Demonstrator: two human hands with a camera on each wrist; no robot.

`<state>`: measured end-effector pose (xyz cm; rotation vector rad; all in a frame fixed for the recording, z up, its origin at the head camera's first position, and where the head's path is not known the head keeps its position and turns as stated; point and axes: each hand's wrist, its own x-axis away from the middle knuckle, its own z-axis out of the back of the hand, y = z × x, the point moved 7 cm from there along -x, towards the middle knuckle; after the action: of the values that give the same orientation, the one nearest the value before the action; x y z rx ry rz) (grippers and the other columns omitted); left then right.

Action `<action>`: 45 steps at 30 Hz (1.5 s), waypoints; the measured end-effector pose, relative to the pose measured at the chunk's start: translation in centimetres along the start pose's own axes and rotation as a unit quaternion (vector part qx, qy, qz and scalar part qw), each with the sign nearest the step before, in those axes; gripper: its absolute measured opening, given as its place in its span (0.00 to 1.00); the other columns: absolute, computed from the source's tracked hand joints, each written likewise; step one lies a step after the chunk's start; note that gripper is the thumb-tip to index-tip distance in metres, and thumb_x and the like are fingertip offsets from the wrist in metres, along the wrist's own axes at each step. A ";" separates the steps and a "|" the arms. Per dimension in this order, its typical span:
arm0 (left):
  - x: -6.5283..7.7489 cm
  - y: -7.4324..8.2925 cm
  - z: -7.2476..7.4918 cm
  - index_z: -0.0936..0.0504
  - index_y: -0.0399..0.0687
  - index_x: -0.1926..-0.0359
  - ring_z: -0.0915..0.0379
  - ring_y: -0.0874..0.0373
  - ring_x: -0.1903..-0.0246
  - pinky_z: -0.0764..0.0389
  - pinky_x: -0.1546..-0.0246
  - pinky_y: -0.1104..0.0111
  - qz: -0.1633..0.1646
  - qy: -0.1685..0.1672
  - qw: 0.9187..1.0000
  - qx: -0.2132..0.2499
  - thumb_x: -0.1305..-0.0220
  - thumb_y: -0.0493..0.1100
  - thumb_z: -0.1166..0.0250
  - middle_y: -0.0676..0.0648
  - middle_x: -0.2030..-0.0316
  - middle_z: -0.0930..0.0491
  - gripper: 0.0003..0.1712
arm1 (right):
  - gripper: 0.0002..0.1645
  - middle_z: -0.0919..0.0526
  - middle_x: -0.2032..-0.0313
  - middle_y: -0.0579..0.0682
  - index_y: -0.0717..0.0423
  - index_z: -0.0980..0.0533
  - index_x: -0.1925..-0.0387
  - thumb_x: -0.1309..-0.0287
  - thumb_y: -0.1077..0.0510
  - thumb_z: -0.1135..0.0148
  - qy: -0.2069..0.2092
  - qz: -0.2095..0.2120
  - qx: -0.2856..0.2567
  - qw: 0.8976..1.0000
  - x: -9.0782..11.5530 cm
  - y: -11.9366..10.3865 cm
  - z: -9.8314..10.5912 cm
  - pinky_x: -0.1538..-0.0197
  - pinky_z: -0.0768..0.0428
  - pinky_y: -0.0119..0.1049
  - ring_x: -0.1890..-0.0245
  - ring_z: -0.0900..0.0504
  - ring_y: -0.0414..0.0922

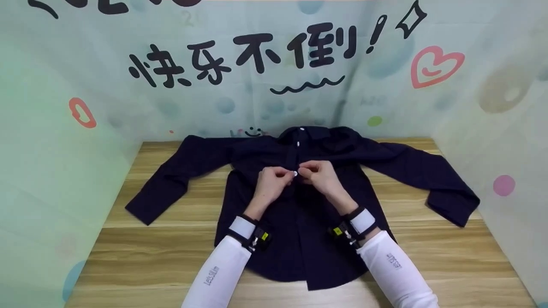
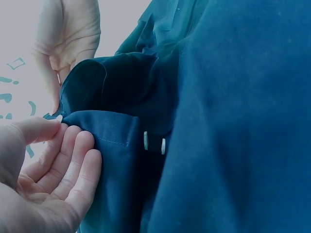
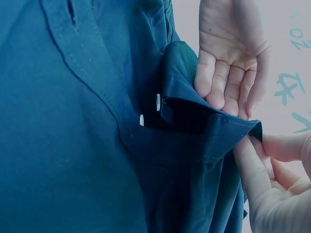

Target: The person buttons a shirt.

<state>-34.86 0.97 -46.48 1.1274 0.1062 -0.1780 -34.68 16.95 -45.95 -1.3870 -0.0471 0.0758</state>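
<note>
A dark navy button-up shirt (image 1: 265, 222) lies front up, collar at the far side and sleeves spread wide. Over its chest, my left hand (image 1: 272, 183) pinches a white button (image 1: 295, 173) between thumb and fingertips; the button also shows by the thumb in the left wrist view. Close opposite, my right hand (image 1: 322, 179) pinches the edge of the front placket (image 3: 228, 133), lifted off the shirt body. Two more white buttons (image 3: 158, 102) show inside the raised fold. A slit buttonhole (image 3: 72, 13) lies along the other stretch of placket.
The shirt rests on a wood-grain table (image 1: 162, 256). Behind it stands a pale printed backdrop (image 1: 239, 102) with black lettering, and similar sheets close in both sides. The collar (image 1: 314, 132) lies near the back edge, with white buttons below it.
</note>
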 end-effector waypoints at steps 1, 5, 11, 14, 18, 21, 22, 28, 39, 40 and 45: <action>0.0 0.0 0.0 0.09 0.42 0.67 0.21 0.64 0.75 0.23 0.66 0.71 -0.001 0.002 1.000 0.001 0.36 0.42 0.30 0.52 0.77 0.15 0.08 | 0.14 0.14 0.60 0.58 0.75 0.19 0.50 0.34 0.68 0.38 0.001 0.001 -0.001 1.000 0.0 0.0 0.0 0.59 0.14 0.33 0.65 0.14 0.41; -0.1 0.1 0.0 0.09 0.42 0.67 0.21 0.63 0.75 0.23 0.66 0.71 -0.003 0.006 1.000 -0.001 0.36 0.42 0.30 0.52 0.78 0.15 0.08 | 0.14 0.14 0.61 0.57 0.75 0.19 0.51 0.34 0.69 0.38 0.007 0.008 -0.007 1.000 0.1 -0.1 -0.1 0.59 0.14 0.33 0.64 0.14 0.42; 0.0 0.2 0.0 0.09 0.43 0.65 0.18 0.60 0.72 0.21 0.65 0.69 -0.009 0.007 1.000 -0.016 0.36 0.42 0.31 0.51 0.75 0.13 0.08 | 0.15 0.14 0.56 0.60 0.75 0.20 0.48 0.32 0.68 0.39 -0.010 0.000 -0.038 0.999 0.3 0.1 -0.4 0.55 0.15 0.35 0.60 0.14 0.43; -0.1 0.1 0.0 0.09 0.41 0.62 0.16 0.59 0.71 0.19 0.64 0.69 -0.005 -0.002 1.000 -0.005 0.34 0.40 0.33 0.49 0.71 0.12 0.08 | 0.17 0.14 0.51 0.61 0.75 0.22 0.44 0.30 0.68 0.42 -0.042 -0.008 -0.062 0.997 0.3 0.4 -0.5 0.51 0.16 0.36 0.57 0.14 0.42; -0.2 -0.4 -0.3 0.11 0.35 0.60 0.17 0.60 0.72 0.19 0.66 0.71 0.008 -0.026 0.999 0.042 0.31 0.37 0.36 0.45 0.70 0.12 0.09 | 0.18 0.13 0.52 0.60 0.74 0.22 0.44 0.34 0.71 0.38 -0.069 0.011 -0.052 0.996 0.1 0.7 -0.4 0.51 0.16 0.33 0.57 0.14 0.40; -0.3 -0.7 -0.7 0.12 0.31 0.60 0.20 0.62 0.74 0.18 0.68 0.72 0.016 -0.046 0.995 0.086 0.31 0.34 0.38 0.45 0.72 0.14 0.10 | 0.18 0.12 0.56 0.59 0.73 0.18 0.49 0.42 0.72 0.31 -0.061 0.050 -0.021 0.997 -0.2 0.8 -0.2 0.56 0.17 0.29 0.60 0.14 0.39; -0.3 -0.8 -0.8 0.13 0.30 0.60 0.20 0.62 0.75 0.18 0.69 0.72 0.017 -0.052 0.994 0.094 0.31 0.34 0.39 0.45 0.73 0.15 0.10 | 0.18 0.12 0.57 0.59 0.73 0.18 0.50 0.44 0.72 0.30 -0.057 0.066 -0.007 0.996 -0.3 0.7 -0.2 0.57 0.18 0.28 0.61 0.14 0.39; -0.2 -1.2 -0.9 0.13 0.31 0.63 0.21 0.60 0.74 0.19 0.69 0.73 0.031 -0.078 0.993 0.087 0.32 0.32 0.41 0.47 0.73 0.17 0.11 | 0.13 0.13 0.63 0.57 0.68 0.14 0.58 0.48 0.72 0.26 -0.023 0.142 0.092 0.985 -0.3 0.5 -0.6 0.59 0.19 0.25 0.63 0.14 0.42; 0.0 0.0 0.0 0.09 0.40 0.64 0.24 0.64 0.71 0.25 0.66 0.73 -0.027 -0.090 0.996 0.004 0.29 0.42 0.37 0.49 0.71 0.14 0.13 | 0.11 0.13 0.69 0.53 0.64 0.12 0.61 0.48 0.72 0.26 0.033 0.232 0.185 0.954 0.7 -0.9 -1.1 0.60 0.15 0.34 0.67 0.13 0.49; 0.0 0.0 0.0 0.09 0.40 0.64 0.24 0.64 0.71 0.25 0.66 0.72 -0.035 -0.085 0.996 -0.005 0.29 0.41 0.37 0.49 0.71 0.14 0.12 | 0.11 0.13 0.69 0.53 0.64 0.12 0.60 0.48 0.72 0.26 0.031 0.231 0.185 0.955 0.7 -0.9 -1.2 0.60 0.16 0.34 0.67 0.13 0.49; -0.2 0.0 0.2 0.10 0.41 0.64 0.20 0.61 0.70 0.23 0.65 0.71 -0.050 -0.051 0.997 -0.034 0.31 0.38 0.37 0.49 0.71 0.13 0.10 | 0.12 0.12 0.66 0.54 0.67 0.14 0.56 0.43 0.70 0.28 -0.002 0.158 0.119 0.980 0.3 0.0 -1.0 0.60 0.18 0.29 0.65 0.13 0.44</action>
<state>-35.00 0.83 -46.37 1.0446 0.0772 -0.3188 -34.34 15.98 -46.09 -1.1444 0.1748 0.3394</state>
